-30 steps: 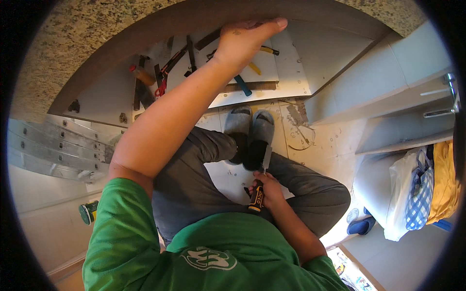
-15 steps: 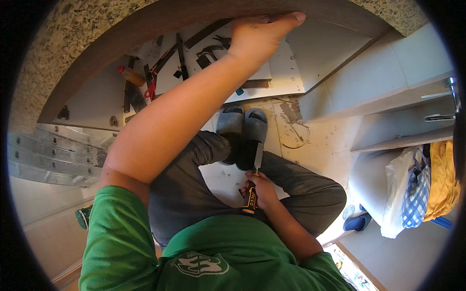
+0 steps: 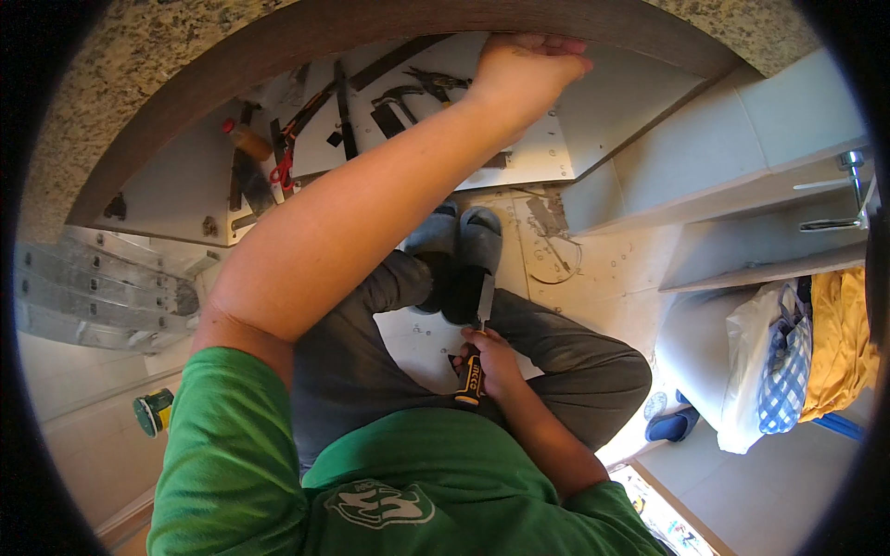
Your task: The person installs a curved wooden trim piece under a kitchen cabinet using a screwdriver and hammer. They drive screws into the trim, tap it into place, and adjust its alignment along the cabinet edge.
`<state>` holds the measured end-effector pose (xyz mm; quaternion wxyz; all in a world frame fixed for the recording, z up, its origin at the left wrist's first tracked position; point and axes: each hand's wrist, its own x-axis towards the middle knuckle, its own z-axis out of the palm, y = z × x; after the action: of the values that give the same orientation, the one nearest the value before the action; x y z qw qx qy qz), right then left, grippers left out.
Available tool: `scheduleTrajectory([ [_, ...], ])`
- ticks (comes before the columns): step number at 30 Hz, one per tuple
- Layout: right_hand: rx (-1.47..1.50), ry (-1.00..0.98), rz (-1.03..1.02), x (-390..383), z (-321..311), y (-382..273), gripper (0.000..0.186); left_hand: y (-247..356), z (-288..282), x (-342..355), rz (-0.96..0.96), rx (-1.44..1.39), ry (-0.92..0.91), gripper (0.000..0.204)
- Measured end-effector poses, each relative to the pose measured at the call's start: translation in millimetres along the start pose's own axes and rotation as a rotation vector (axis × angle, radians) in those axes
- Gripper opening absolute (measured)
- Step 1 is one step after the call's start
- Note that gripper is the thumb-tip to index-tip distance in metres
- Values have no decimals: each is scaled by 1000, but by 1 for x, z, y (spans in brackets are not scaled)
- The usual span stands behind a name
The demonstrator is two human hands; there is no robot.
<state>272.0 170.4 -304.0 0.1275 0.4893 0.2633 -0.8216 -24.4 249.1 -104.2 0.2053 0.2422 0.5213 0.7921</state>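
My left hand (image 3: 524, 79) reaches far up to the brown wooden rail (image 3: 389, 35) below the speckled stone countertop (image 3: 102, 83). Its fingers rest along the rail's lower edge and its thumb stands apart, with no loose object visible in it; part of the fingers is hard to see. Low in front of my belly, my right hand (image 3: 498, 364) is closed round a chisel (image 3: 471, 375) with a black and yellow handle. The chisel's flat metal blade points up and away, over the space between my bent legs.
Under the counter a white panel (image 3: 542, 157) carries a hammer (image 3: 397, 94), pliers (image 3: 436, 82), red-handled scissors (image 3: 282, 171) and an orange bottle (image 3: 248, 141). Cut wire (image 3: 561, 259) lies on the floor. At right hang bags and a yellow cloth (image 3: 834, 343); a blue slipper (image 3: 672, 424) sits below.
My left hand has turned and slid slightly right and down along the rail; its thumb has come off the rail's face. The chisel stays in my right hand. The view has shifted a little.
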Motion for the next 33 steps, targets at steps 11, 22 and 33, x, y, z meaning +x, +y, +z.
scheduleTrajectory([
  [11,-14,-4,-16,-2,0,-1,13,7,10,1,-5,81,-16,31],
  [22,-45,12,-32,-2,2,-2,14,-2,6,-2,-85,110,-58,25],
  [33,117,-35,-129,-1,-6,-8,40,-6,-31,-41,-173,476,-292,51],
])
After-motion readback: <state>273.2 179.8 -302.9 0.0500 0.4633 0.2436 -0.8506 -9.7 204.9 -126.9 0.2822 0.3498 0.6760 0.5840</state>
